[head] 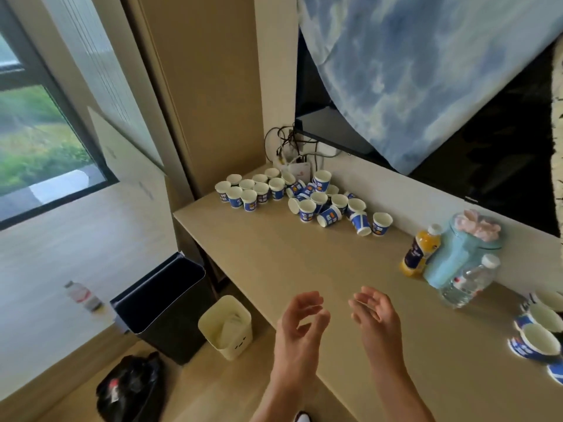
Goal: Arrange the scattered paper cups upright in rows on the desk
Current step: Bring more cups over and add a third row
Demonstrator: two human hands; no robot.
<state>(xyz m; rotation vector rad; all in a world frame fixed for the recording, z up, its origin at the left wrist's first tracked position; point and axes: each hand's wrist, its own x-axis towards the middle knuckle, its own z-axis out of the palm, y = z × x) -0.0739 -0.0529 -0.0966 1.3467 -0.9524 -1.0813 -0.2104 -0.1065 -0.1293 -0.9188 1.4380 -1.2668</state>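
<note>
Several blue-and-white paper cups stand upright in rows at the far left corner of the light wooden desk. To their right lies a jumbled pile of cups, some upright, some on their sides. More cups sit at the desk's right edge. My left hand and right hand hover empty over the desk's near part, fingers loosely curled, well short of the cups.
An orange juice bottle, a teal container and a clear water bottle stand at the right. A router and cables sit behind the cups. A black bin and a cream bin stand on the floor at left.
</note>
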